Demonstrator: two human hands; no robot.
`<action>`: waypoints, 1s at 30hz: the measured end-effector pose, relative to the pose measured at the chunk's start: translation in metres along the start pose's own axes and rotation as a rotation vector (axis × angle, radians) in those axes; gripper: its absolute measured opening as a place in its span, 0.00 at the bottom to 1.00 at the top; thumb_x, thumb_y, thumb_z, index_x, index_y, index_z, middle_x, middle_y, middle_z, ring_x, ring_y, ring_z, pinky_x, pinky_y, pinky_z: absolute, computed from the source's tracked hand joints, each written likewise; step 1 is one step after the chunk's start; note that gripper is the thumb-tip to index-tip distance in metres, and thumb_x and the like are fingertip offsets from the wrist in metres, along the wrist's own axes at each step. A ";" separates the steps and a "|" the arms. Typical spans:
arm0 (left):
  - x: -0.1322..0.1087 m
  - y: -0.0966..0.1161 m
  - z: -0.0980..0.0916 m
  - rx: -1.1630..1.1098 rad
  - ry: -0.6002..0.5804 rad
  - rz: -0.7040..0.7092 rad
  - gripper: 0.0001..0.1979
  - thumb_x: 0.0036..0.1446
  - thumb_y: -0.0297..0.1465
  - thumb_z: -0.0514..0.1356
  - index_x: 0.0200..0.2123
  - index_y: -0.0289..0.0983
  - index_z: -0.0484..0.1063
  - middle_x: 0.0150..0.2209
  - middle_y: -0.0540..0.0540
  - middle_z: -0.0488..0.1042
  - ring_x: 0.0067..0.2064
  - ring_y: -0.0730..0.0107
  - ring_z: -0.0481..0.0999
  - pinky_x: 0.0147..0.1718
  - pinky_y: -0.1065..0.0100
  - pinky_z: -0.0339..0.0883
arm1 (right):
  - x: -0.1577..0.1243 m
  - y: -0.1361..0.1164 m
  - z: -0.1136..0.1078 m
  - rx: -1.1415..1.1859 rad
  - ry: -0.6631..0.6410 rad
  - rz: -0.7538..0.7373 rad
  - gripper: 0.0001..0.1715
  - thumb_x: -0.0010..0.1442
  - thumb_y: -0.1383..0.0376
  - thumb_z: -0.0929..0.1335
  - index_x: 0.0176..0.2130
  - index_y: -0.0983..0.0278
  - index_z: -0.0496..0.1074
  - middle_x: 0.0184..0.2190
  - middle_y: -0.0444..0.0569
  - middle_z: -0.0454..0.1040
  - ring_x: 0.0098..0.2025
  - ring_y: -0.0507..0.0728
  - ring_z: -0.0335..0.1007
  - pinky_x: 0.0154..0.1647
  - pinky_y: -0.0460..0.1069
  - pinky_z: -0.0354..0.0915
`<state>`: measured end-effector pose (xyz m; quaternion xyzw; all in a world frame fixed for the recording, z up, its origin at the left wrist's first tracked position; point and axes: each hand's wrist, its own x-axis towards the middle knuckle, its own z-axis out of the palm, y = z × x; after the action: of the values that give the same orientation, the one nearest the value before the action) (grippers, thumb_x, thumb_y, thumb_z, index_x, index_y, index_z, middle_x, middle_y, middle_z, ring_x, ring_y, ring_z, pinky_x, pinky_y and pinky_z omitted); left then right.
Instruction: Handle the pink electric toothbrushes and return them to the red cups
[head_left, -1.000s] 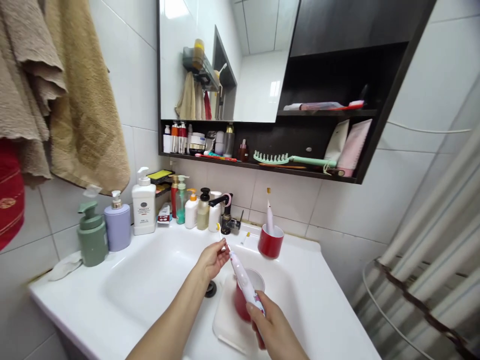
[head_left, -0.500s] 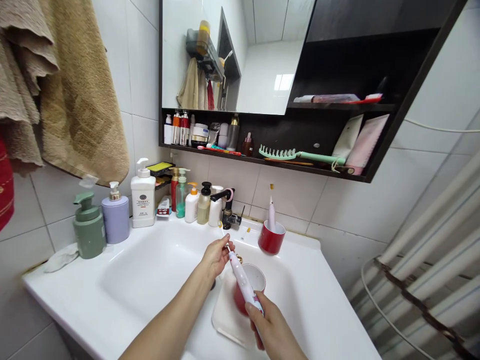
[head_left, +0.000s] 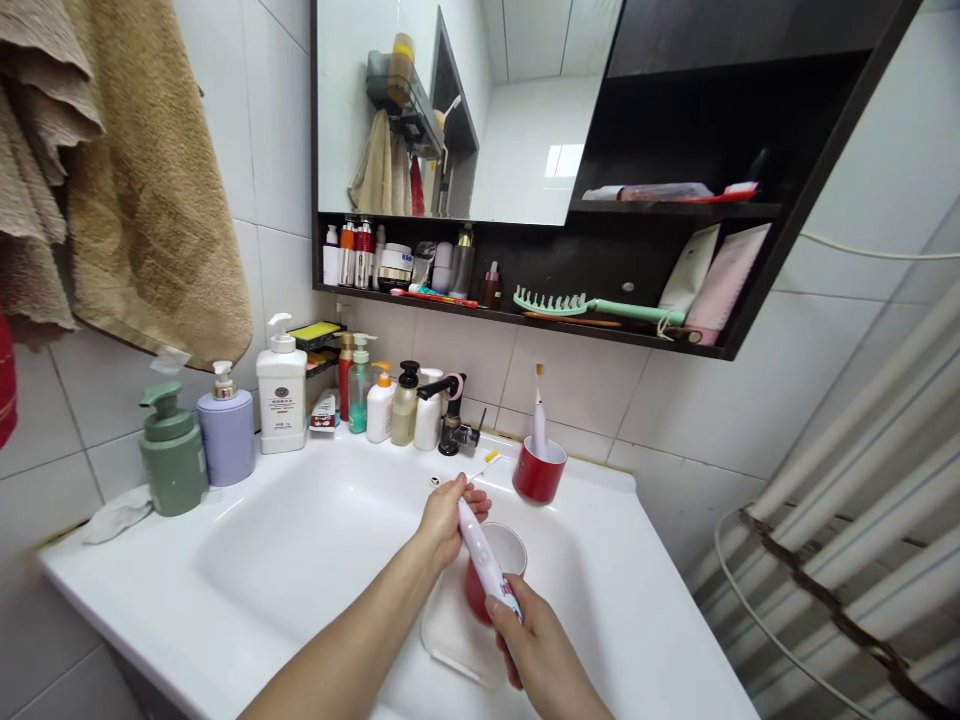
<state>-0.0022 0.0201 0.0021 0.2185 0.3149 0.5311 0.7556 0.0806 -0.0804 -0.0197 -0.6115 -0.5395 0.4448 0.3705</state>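
Note:
My right hand (head_left: pixel 536 635) is wrapped round the lower end of a pale pink electric toothbrush handle (head_left: pixel 480 550), which slants up and to the left over the basin. My left hand (head_left: pixel 446 515) is at the handle's upper tip, thumb and fingers pinched. A white toothbrush head (head_left: pixel 490 459) with yellow bristles sticks out beyond the pinch, pointing up and right. Its lower stem is hidden by the fingers. Under the handle, a red cup (head_left: pixel 480 595) with a white inside stands on a whitish tray (head_left: pixel 442 625) in the basin.
Another red cup (head_left: pixel 540 478) holding an electric toothbrush (head_left: pixel 540 425) stands on the sink's back ledge. Left of it is the black faucet (head_left: pixel 452 420). Several pump bottles line the rim, including a purple bottle (head_left: pixel 226 440). A mirror cabinet (head_left: pixel 450 300) overhangs the back.
The bristled end beyond my left hand has gone from leaning left to pointing right. My left hand has moved slightly right, its outer fingers more spread. My right hand still grips the handle.

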 end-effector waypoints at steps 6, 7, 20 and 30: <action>0.003 0.013 -0.004 -0.113 0.041 -0.072 0.06 0.48 0.25 0.46 0.22 0.32 0.59 0.24 0.41 0.70 0.25 0.70 0.70 0.26 0.68 0.63 | 0.000 -0.001 -0.002 -0.015 -0.002 -0.007 0.13 0.49 0.59 0.56 0.32 0.66 0.57 0.13 0.36 0.53 0.11 0.44 0.47 0.11 0.41 0.47; 0.004 0.015 -0.006 -0.118 0.036 -0.075 0.06 0.47 0.24 0.46 0.21 0.32 0.59 0.24 0.42 0.70 0.25 0.70 0.71 0.27 0.68 0.63 | 0.001 0.000 -0.003 -0.013 0.006 -0.016 0.13 0.49 0.59 0.56 0.32 0.66 0.57 0.13 0.36 0.53 0.11 0.44 0.47 0.11 0.41 0.47; 0.006 0.011 -0.009 -0.043 -0.040 -0.062 0.04 0.46 0.26 0.48 0.24 0.31 0.60 0.22 0.42 0.70 0.21 0.71 0.69 0.27 0.64 0.63 | 0.003 0.004 -0.005 0.027 -0.016 -0.014 0.13 0.49 0.58 0.56 0.29 0.65 0.57 0.14 0.36 0.55 0.10 0.43 0.47 0.10 0.40 0.47; 0.004 0.011 -0.007 -0.019 -0.171 0.018 0.03 0.46 0.24 0.49 0.26 0.32 0.60 0.23 0.44 0.69 0.25 0.70 0.70 0.28 0.64 0.62 | 0.003 0.003 -0.005 0.215 -0.096 0.039 0.17 0.46 0.52 0.57 0.26 0.64 0.53 0.13 0.35 0.55 0.08 0.42 0.46 0.06 0.40 0.45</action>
<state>-0.0133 0.0272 0.0036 0.2588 0.2424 0.5204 0.7768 0.0863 -0.0774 -0.0212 -0.5567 -0.4939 0.5358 0.3990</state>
